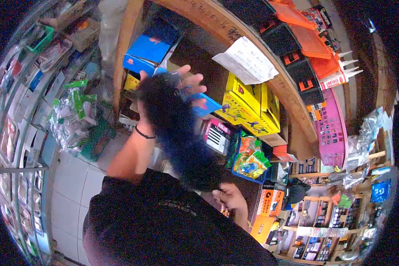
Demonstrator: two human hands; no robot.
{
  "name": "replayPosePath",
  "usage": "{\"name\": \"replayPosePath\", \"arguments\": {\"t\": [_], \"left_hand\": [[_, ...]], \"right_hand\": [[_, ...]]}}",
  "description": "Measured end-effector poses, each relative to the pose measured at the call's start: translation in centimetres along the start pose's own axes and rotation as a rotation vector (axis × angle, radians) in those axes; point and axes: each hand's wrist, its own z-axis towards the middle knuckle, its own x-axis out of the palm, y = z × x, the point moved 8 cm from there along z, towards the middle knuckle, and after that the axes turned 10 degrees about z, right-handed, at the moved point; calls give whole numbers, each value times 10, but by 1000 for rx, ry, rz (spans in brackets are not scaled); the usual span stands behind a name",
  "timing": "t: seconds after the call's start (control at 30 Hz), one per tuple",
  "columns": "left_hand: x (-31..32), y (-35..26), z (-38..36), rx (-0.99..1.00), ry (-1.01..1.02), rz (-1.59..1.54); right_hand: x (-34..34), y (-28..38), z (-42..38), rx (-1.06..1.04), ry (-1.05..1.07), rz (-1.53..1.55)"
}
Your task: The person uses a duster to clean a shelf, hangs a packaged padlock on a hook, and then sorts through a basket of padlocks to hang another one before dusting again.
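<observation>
Black, fuzzy, motion-blurred mass (177, 133), centre of frame; long and tapering, running from upper centre down toward lower centre. Surface looks soft and fibrous, edges smeared, no detail readable. Could be a duster or a fabric piece; cannot tell which.

Upper hand, taken as the left hand (173, 86), raised at upper centre, fingers spread wide above the top of the dark mass, black band at the wrist. Whether the palm has hold of the mass is hidden behind it; cannot tell. A blue flat box (204, 105) sits just at its fingertips, touching or close behind.

Right hand (229, 198), lower centre, fingers curled closed at the bottom end of the dark mass, apparently gripping it.

Surroundings: yellow boxes (250, 104) right of centre under a curved wooden shelf edge (235, 33); white paper note (246, 60) on that edge; blue cartons (148, 51) upper centre-left; orange and black cases (303, 48) upper right; pink basket (330, 126) at right; white tiled floor (75, 177) lower left.
</observation>
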Motion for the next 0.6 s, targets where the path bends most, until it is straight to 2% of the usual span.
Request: {"name": "replayPosePath", "arguments": {"t": [0.03, 0.07, 0.1, 0.17, 0.2, 0.23, 0.27, 0.3, 0.33, 0.37, 0.4, 0.43, 0.47, 0.5, 0.53, 0.6], "left_hand": [[14, 1, 3, -70, 202, -54], [14, 3, 1, -104, 194, -153], [11, 4, -4, -63, 147, -47], [5, -8, -10, 48, -442, 320], [-2, 5, -7, -55, -297, 28], [21, 5, -6, 11, -17, -157], [13, 17, -5, -140, -19, -112], [0, 28, -6, -290, -21, -64], [-23, 33, -7, -298, -18, -60], [-52, 40, -3, -222, -121, 7], [-79, 49, 1, -146, -219, 71], [-106, 59, 2, -72, -316, 132], [-142, 47, -15, 1, -415, 194], [-163, 60, -1, 76, -515, 260], [-185, 67, -1, 156, -614, 331], [-225, 77, -11, 325, -807, 486]], "right_hand": [[7, 0, -1, 27, 90, -46], [4, 3, -1, 60, 15, 11], [3, 0, 0, 60, 19, 11], [-7, -20, -2, 162, -130, 186], [-8, -22, -4, 160, -133, 189], [-1, -21, -6, 134, -24, 180], [7, -20, -8, 106, 86, 170], [4, -21, -12, 101, 82, 175], [6, -21, -17, 91, 132, 174], [10, -19, -20, 79, 180, 174], [10, -21, -26, 164, 138, 318], [7, -33, -29, 158, 125, 326], [5, -49, -33, 111, 124, 469], [3, -56, -36, 60, 127, 614], [8, -45, -38, 32, 179, 699], [4, -41, -44, 17, 246, 654]]}}
